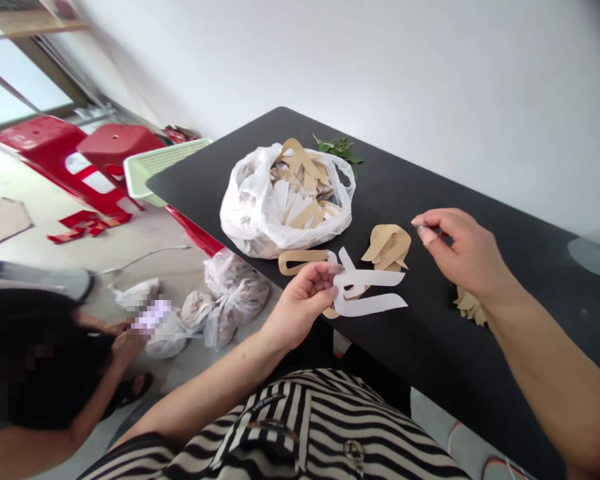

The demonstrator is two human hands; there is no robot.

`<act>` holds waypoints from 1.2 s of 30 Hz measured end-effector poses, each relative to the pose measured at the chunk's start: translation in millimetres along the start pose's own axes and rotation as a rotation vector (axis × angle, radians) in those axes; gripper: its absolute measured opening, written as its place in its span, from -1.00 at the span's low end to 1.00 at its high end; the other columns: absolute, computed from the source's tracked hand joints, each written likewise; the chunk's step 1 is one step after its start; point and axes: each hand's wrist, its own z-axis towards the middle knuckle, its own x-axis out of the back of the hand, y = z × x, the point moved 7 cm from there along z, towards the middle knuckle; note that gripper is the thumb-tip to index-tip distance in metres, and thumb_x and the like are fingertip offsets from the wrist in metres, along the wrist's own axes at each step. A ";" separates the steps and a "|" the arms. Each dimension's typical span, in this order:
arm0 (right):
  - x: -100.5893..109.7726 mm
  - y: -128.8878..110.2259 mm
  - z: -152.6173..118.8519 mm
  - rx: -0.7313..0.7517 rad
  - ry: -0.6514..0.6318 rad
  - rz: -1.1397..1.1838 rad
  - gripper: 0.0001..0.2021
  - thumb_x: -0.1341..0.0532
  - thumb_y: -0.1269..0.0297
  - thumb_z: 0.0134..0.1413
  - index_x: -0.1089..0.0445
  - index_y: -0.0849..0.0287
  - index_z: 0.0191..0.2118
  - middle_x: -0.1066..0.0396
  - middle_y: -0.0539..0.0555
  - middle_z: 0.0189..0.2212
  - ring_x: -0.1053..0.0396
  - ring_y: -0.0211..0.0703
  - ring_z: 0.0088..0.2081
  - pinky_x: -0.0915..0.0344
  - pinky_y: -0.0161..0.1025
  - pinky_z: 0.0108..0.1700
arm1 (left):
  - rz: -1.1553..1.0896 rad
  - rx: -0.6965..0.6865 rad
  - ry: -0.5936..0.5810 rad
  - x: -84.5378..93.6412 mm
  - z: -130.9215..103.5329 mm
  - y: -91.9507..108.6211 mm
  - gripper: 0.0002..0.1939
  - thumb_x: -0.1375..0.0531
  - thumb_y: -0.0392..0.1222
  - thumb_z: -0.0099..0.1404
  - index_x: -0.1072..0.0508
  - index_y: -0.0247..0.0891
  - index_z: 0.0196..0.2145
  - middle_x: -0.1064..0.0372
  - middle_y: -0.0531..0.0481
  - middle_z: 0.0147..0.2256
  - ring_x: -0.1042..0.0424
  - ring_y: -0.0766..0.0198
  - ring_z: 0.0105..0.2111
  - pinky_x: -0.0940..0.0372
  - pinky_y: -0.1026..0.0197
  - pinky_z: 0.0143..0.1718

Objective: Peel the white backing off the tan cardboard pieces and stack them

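On the near side of the plastic bag point(245, 223), your left hand point(307, 293) pinches a bent white strip point(375, 306). Right of the bag, your right hand point(457, 245) has thumb and fingertips close together; I cannot tell whether they grip anything. The bag gapes, heaped with tan and white pieces point(303, 167). Left of it sits a green basket point(173, 159), contents unclear.

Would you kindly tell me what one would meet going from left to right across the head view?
Flat cardboard, green basket, open white bag, pile of tan strips, right hand.
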 end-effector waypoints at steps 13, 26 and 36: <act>20.9 -114.0 -121.5 0.229 0.082 -0.271 -0.75 -0.29 0.39 0.26 -0.42 -0.02 0.01 -0.59 0.06 -0.13 -0.49 -0.06 -0.21 -0.36 -0.07 -0.10 | -0.099 0.114 -0.190 -79.4 -8.5 -20.8 -0.69 -0.39 -0.24 0.22 -0.53 -0.21 -0.07 -0.45 0.00 -0.23 -0.43 0.31 -0.25 -0.36 0.26 -0.20; 53.5 147.4 -163.5 -0.863 0.358 0.418 -0.64 -0.28 -0.06 0.11 -0.48 0.13 -0.16 -0.54 0.06 -0.32 -0.47 -0.11 -0.33 -0.44 -0.14 -0.24 | 0.206 0.028 -0.156 -67.0 0.3 -21.3 -0.77 -0.33 -0.15 0.32 -0.55 -0.17 -0.07 -0.49 -0.02 -0.22 -0.47 0.30 -0.29 -0.33 0.27 -0.27; 42.1 190.7 -161.7 -0.836 0.221 -0.042 -0.62 -0.32 0.05 -0.03 -0.46 0.13 -0.11 -0.47 0.13 -0.19 -0.36 -0.07 -0.33 -0.35 0.01 -0.11 | 0.295 -0.003 0.025 -27.3 1.0 -15.8 -0.76 -0.32 -0.14 0.32 -0.54 -0.17 -0.06 -0.51 -0.01 -0.23 -0.50 0.30 -0.29 -0.38 0.26 -0.23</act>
